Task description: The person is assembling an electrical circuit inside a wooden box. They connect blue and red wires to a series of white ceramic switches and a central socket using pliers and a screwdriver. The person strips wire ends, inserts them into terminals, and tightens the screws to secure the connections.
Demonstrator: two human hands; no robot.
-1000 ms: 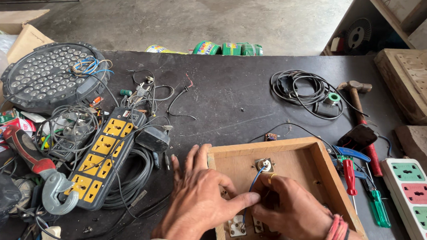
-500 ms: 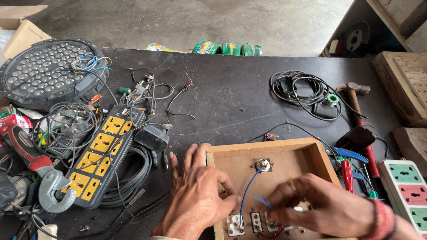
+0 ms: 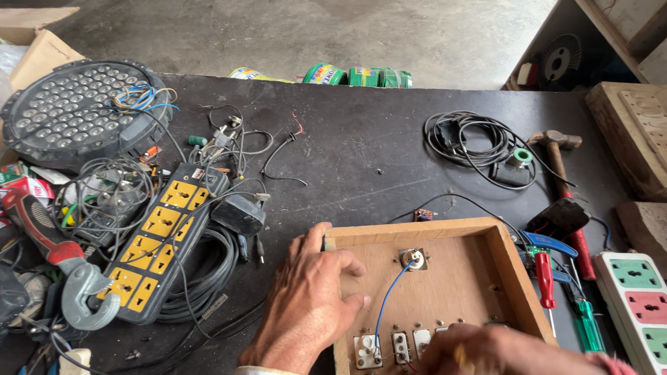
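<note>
On the dark bench (image 3: 362, 157), near its front edge, lies a shallow wooden box (image 3: 499, 278), open side up, with small switch parts (image 3: 394, 348) along its near wall. The left hand (image 3: 308, 307) lies flat with fingers spread over the box's left wall, steadying it and gripping nothing. The right hand (image 3: 494, 355) works at the switch parts with its grip curled shut, seemingly on a slim tool, though I cannot tell which. A blue wire (image 3: 385, 300) runs from the parts up to a metal fitting (image 3: 412, 259) at the box's middle. The wiring step looks to be in hand. Left of the box sit a yellow-socket power strip (image 3: 158, 238) and tangled cables; right of it, screwdrivers (image 3: 547, 276) and a hammer (image 3: 566, 179), all apart from the work.
</note>
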